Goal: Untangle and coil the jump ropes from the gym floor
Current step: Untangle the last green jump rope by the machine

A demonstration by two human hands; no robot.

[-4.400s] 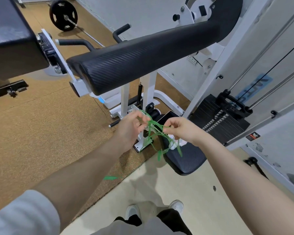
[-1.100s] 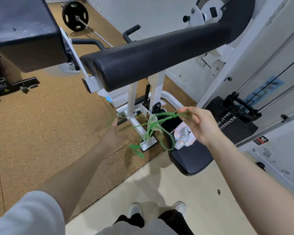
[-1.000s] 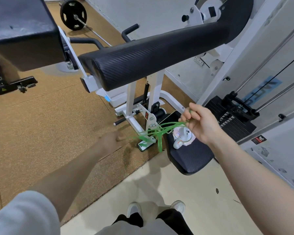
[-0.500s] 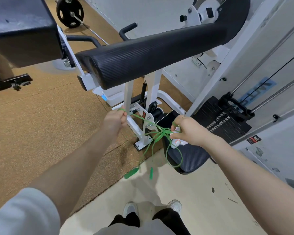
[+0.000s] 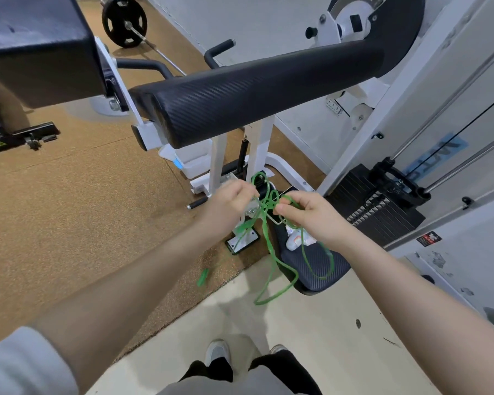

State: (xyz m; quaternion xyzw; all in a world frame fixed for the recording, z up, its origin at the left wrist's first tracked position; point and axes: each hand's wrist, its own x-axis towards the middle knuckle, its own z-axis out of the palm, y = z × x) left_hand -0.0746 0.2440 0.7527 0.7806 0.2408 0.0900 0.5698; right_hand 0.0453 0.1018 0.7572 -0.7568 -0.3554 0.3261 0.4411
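A thin green jump rope (image 5: 268, 246) hangs tangled between my two hands at chest height, in front of the gym machine. My left hand (image 5: 228, 206) pinches strands on the left of the knot, fingers curled. My right hand (image 5: 311, 215) pinches strands on the right, with loops draped over its fingers. Long loops dangle below, down over the black seat pad (image 5: 317, 269). One green handle (image 5: 202, 277) swings low at the left; another green handle (image 5: 244, 228) hangs just under my left hand.
A long black padded roller (image 5: 254, 92) crosses just above my hands. The white machine frame (image 5: 257, 149) and weight stack (image 5: 382, 215) stand behind. A white object (image 5: 295, 240) lies on the seat pad. Cork flooring spreads left; a barbell plate (image 5: 124, 22) lies far back.
My hands have come closer together around the knot. The rope's loops have dropped lower and the handles have swung.
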